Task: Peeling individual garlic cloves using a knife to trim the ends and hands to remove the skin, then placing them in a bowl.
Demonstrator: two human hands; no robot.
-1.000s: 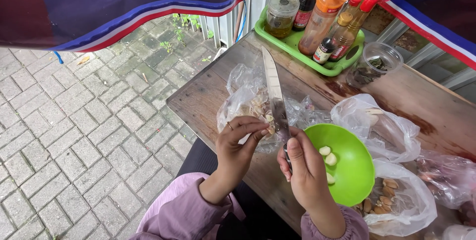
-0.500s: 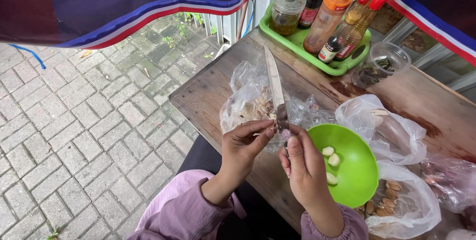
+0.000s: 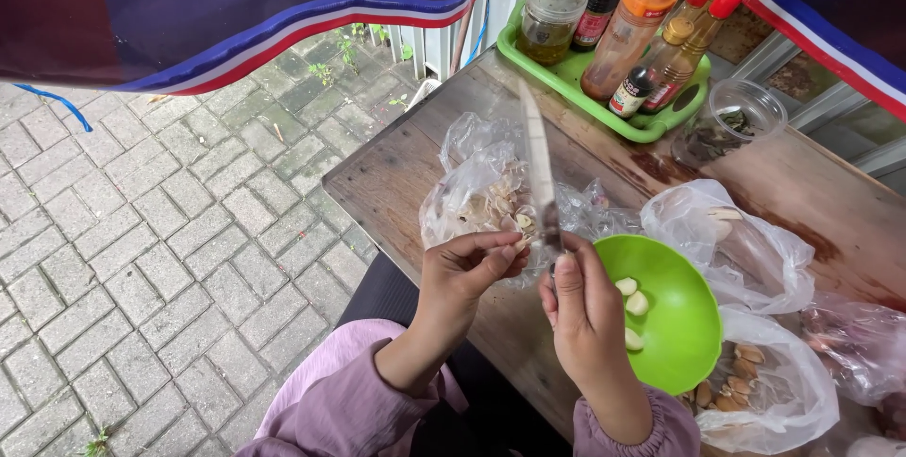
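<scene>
Right hand gripping knife, left hand pinching garlic clove; green bowl holding 3 peeled cloves; plastic bag holding skins.

— How is the left hand set?

— Raised in front of the body, wrist bent, fingertips pinched together and pointing toward the other hand. The forearm rises from a mauve sleeve.

— And the right hand?

— Upright just beside it, back toward the camera, fingers curled in a closed grip, thumb pressed up along the front. Its wrist ends in a gathered mauve cuff.

— Do they touch?

— The fingertips nearly meet; I cannot tell whether they touch.
</scene>
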